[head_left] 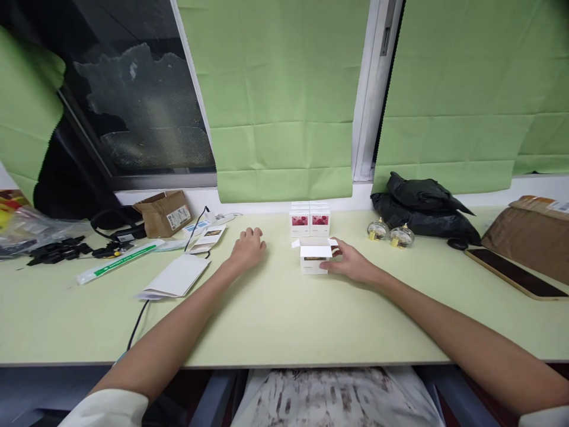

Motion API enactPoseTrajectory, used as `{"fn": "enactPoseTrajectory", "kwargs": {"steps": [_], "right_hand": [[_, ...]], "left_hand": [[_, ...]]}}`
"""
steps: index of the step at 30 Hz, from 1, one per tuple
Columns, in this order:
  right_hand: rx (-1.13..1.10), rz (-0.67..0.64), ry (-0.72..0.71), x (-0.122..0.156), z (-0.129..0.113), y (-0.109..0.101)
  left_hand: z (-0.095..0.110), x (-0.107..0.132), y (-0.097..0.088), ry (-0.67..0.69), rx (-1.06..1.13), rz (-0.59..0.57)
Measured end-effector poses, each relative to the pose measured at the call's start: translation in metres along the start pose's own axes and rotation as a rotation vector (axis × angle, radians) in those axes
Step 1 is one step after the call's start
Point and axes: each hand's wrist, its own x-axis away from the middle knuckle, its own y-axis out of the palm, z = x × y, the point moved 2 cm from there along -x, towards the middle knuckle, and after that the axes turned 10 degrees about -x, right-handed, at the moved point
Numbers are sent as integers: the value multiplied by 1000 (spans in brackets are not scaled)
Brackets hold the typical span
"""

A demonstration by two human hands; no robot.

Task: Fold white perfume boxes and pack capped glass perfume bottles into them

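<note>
A small white box (313,257) with its top flaps open stands on the pale green table (284,320). My right hand (351,261) grips its right side, thumb against the front. My left hand (248,249) rests on the table to the left of the box, fingers curled down, holding nothing I can see. Behind the open box stands a stack of closed white boxes (310,218) with red pictures on their fronts.
Two small round glass bottles (390,233) with gold caps sit right of the stack, before a black bag (422,204). A phone (515,274) and brown parcel (531,234) lie far right. Flat white cartons (175,277), a cable, a cardboard box (164,212) and black parts lie left.
</note>
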Motion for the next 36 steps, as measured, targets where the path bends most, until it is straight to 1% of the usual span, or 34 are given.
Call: {"fn": "enactPoseTrajectory", "kwargs": {"steps": [2, 5, 10, 12, 15, 18, 20, 28, 31, 34, 36], "right_hand": [[20, 22, 7, -2, 5, -1], [39, 80, -2, -8, 18, -9], [111, 257, 18, -15, 39, -33], [132, 310, 27, -16, 45, -40], [141, 347, 37, -18, 51, -45], [164, 343, 78, -19, 54, -47], [179, 322, 101, -19, 55, -48], [183, 271, 172, -18, 58, -47], [155, 234, 181, -18, 61, -47], [130, 204, 186, -19, 65, -48], [191, 197, 209, -19, 66, -48]], "left_hand": [[-13, -4, -1, -63, -76, 0], [-34, -9, 2, -151, -153, 11], [-71, -16, 16, -309, -293, 56], [-84, -18, 22, -374, -358, 35], [-96, -22, 29, -434, -404, -40], [-100, -24, 33, -449, -402, -116], [-99, -25, 34, -441, -393, -136], [-84, -26, 33, -362, -383, -97], [-83, -26, 31, -346, -376, -94], [-88, -27, 29, -396, -379, -117], [-91, -26, 30, -447, -378, -151]]}}
